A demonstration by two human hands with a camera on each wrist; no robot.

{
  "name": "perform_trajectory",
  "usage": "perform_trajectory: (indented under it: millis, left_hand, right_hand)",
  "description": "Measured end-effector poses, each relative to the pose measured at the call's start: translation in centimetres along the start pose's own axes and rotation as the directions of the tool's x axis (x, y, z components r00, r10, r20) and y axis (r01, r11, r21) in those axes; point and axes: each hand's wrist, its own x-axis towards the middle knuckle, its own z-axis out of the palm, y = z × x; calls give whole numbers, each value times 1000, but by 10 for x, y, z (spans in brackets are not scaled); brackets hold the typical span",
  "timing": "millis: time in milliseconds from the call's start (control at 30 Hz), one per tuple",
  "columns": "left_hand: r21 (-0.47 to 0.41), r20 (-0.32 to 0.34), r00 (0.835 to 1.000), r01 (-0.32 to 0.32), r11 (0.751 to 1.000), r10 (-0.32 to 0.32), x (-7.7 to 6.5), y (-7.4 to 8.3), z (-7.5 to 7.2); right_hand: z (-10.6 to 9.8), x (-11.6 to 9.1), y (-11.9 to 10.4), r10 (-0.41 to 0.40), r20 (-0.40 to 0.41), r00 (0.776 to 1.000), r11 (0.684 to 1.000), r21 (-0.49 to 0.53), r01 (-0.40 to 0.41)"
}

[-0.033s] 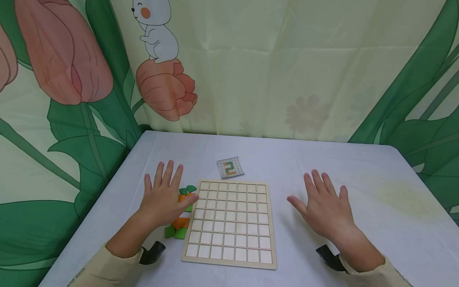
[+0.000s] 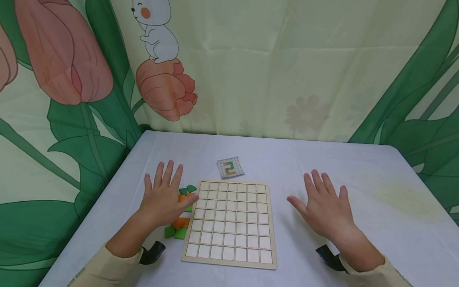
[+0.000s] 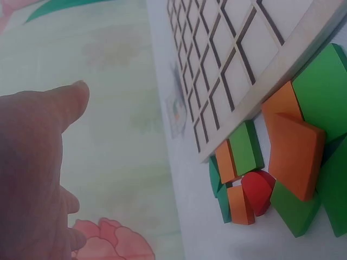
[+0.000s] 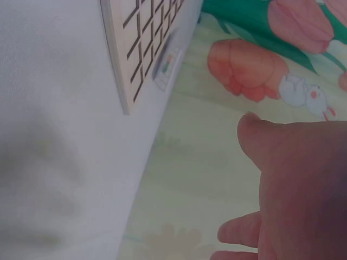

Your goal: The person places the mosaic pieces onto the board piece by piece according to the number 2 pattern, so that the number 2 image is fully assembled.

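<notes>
My left hand (image 2: pixel 163 201) hovers with spread fingers over the left side of the table and holds nothing. Under and beside it lie loose green blocks (image 3: pixel 246 147), orange blocks (image 3: pixel 295 154) and a red block (image 3: pixel 257 190), partly hidden by the hand in the head view. A wooden grid board (image 2: pixel 229 223) with bare square cells lies between the two hands. To the right of the board my right hand (image 2: pixel 326 209) is held above the table, fingers straight and apart, with nothing in it.
Beyond the board's far edge lies a small pattern card (image 2: pixel 230 167) printed with a grid and a green and orange figure. A white cloth covers the table (image 2: pixel 315 155). Behind it hangs a curtain (image 2: pixel 251 71) with printed tulips and a white animal.
</notes>
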Motion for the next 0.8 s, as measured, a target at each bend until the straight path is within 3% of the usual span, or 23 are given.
perform_trajectory:
  millis: [533,700,800]
  left_hand:
    - [19,0,1000,-5,1000,5,0,-5,2]
    - [13,-36,998,-56,998,57,-1,-11,6]
    - [-57,-41,996,-75,995,73,-1,-15,9]
  right_hand:
    - [0,1,-1,-27,-4,1000,1000,11,27]
    - [1,0,-3,-105,-75,992,992,69,110]
    - [2,-1,-4,-166,-143,976,976,117,183]
